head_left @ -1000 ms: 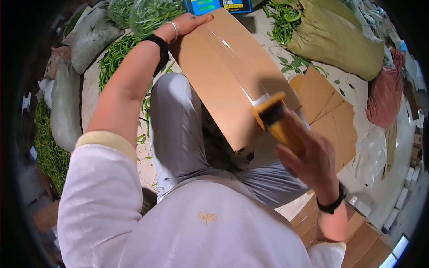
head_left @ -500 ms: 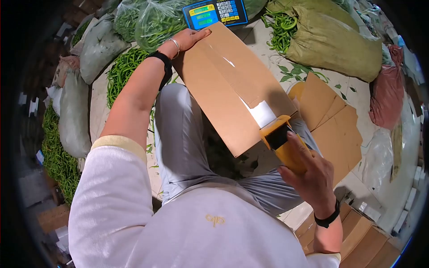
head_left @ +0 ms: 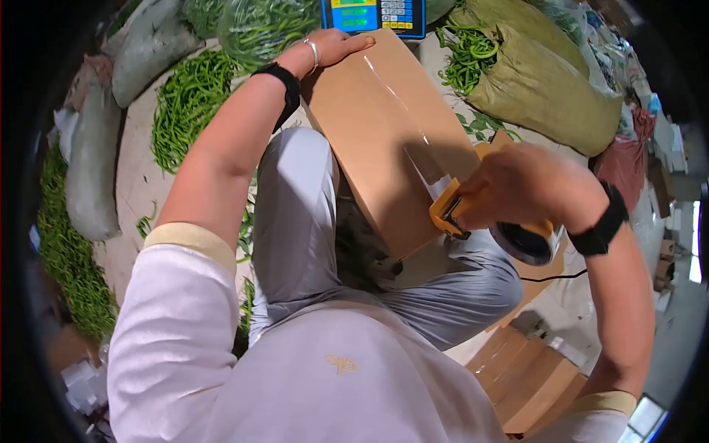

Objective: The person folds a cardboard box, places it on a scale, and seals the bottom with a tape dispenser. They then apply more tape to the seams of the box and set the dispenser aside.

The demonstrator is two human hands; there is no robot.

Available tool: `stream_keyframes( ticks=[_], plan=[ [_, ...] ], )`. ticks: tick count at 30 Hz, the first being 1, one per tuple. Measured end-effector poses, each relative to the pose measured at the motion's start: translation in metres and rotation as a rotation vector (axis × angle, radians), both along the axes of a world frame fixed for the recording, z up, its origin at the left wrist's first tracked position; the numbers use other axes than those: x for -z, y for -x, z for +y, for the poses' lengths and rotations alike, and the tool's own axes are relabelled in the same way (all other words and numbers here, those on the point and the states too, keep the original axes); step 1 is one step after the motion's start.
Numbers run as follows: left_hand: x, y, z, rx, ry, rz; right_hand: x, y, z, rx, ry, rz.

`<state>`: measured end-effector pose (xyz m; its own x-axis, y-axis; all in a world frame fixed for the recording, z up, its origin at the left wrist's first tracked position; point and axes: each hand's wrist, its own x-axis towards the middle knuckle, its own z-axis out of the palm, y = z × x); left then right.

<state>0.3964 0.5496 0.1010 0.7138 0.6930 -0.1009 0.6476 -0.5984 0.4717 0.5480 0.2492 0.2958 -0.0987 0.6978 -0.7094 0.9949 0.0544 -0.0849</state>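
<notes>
The left hand (head_left: pixel 336 50) is laid over the far left corner of a cardboard box (head_left: pixel 380 125), one digit stretched along the far edge; the other fingers are mostly hidden, so I cannot tell whether it grips or only presses. The right hand (head_left: pixel 521 184) is curled around a yellow tape dispenser (head_left: pixel 447 210), whose cutter end sits at the box's near end; the roll, dark inside, shows beneath that hand. The box slants between the two hands, and a strip of clear tape (head_left: pixel 426 168) runs from the dispenser up the seam towards the left hand.

Just beyond the left hand stands a digital scale (head_left: pixel 374 16), leaving little room past the far edge. A plastic bag of green peppers (head_left: pixel 266 33) crowds its outer side, while a loose pepper pile (head_left: pixel 188 107) lies left of that forearm. Beyond the right hand, a strip of leaf-strewn floor separates the box's right edge from a yellowish sack (head_left: pixel 543 92). Below the right hand, a bent knee (head_left: pixel 484 284) lies close under the dispenser, and brown cartons (head_left: pixel 521 376) lie farther back.
</notes>
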Motion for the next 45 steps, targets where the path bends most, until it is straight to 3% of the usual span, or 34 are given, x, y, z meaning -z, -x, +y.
stream_keyframes(
  ticks=[4, 6, 12, 17, 21, 23, 25, 27, 28, 29, 31, 33, 35, 37, 38, 39, 41, 43, 45],
  plan=[
    [0.007, 0.000, 0.003, 0.008, 0.021, -0.024, 0.014, 0.028, 0.052, -0.216, 0.200, -0.154],
    [-0.030, 0.014, -0.027, -0.085, 0.089, -0.008, 0.013, 0.053, 0.068, -0.274, 0.306, -0.321],
    [-0.034, 0.013, -0.029, -0.172, 0.115, 0.021, 0.064, 0.074, 0.113, -0.287, 0.643, -0.400],
    [-0.041, 0.022, -0.033, -0.077, 0.060, 0.039, 0.076, 0.085, 0.115, -0.307, 0.793, -0.450],
    [0.000, -0.002, -0.005, -0.065, -0.024, 0.023, 0.057, 0.087, 0.102, -0.148, 0.805, -0.464],
    [0.000, -0.001, -0.005, -0.055, -0.044, 0.022, 0.033, 0.090, 0.087, -0.183, 0.519, -0.379],
    [-0.006, 0.000, -0.010, -0.085, 0.031, 0.035, 0.043, 0.079, 0.086, -0.167, 0.567, -0.369],
    [-0.007, -0.001, -0.011, -0.058, 0.021, 0.050, 0.055, 0.074, 0.091, -0.184, 0.728, -0.200],
    [-0.005, -0.001, -0.013, -0.072, -0.006, 0.020, 0.057, 0.080, 0.095, -0.031, 0.730, -0.298],
    [-0.005, 0.002, -0.015, -0.091, -0.031, -0.006, 0.072, 0.083, 0.104, 0.070, 0.892, -0.445],
    [-0.016, 0.010, -0.019, -0.127, 0.006, 0.041, 0.077, 0.097, 0.113, -0.164, 0.853, -0.518],
    [-0.008, 0.011, -0.015, -0.146, 0.019, 0.035, 0.090, 0.095, 0.116, -0.242, 0.834, -0.471],
    [0.001, 0.008, -0.009, -0.106, 0.000, 0.015, 0.104, 0.088, 0.114, -0.465, 0.968, -0.252],
    [0.001, 0.004, -0.005, -0.081, 0.002, -0.011, 0.080, 0.100, 0.083, -0.515, 0.664, -0.454],
    [-0.002, 0.004, -0.005, -0.048, 0.033, -0.004, 0.141, 0.078, 0.072, -0.493, 0.912, -0.687],
    [-0.002, 0.005, -0.003, -0.039, 0.043, -0.004, 0.125, 0.077, 0.069, -0.490, 0.923, -0.682],
    [-0.007, 0.005, 0.000, -0.051, 0.004, 0.016, 0.078, 0.054, 0.049, -0.317, 0.529, -0.407],
    [-0.015, 0.012, 0.002, -0.062, 0.002, -0.021, 0.067, 0.013, 0.013, -0.202, 0.347, -0.398],
    [-0.011, 0.014, -0.004, -0.136, -0.189, -0.052, 0.037, -0.013, -0.023, -0.141, 0.176, -0.381]
  ],
)
